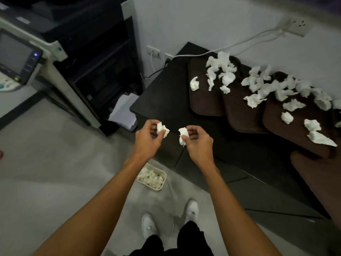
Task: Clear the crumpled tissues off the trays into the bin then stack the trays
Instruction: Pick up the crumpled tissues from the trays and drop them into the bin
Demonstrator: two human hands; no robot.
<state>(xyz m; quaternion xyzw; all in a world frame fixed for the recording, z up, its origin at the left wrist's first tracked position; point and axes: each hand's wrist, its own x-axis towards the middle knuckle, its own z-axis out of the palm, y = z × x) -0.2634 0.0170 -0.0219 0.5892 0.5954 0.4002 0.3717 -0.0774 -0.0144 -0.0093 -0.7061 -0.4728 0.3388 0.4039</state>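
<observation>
My left hand (147, 139) pinches a crumpled white tissue (162, 129) over the near left corner of the black table. My right hand (198, 143) grips another crumpled tissue (183, 136) beside it. Three brown trays lie side by side on the table: the left tray (203, 102), the middle tray (239, 115) and the right tray (287, 124). Several crumpled tissues (258, 89) are scattered over them. A fourth brown tray (319, 178) shows at the right edge. The cream bin (162, 187) stands on the floor below my left forearm, with several tissues inside.
The black table (166, 100) stands against a white wall with sockets and white cables (258, 36). A large photocopier (55, 58) stands to the left, with white paper (125, 111) in its side tray. My white shoes (149, 225) are on the grey floor.
</observation>
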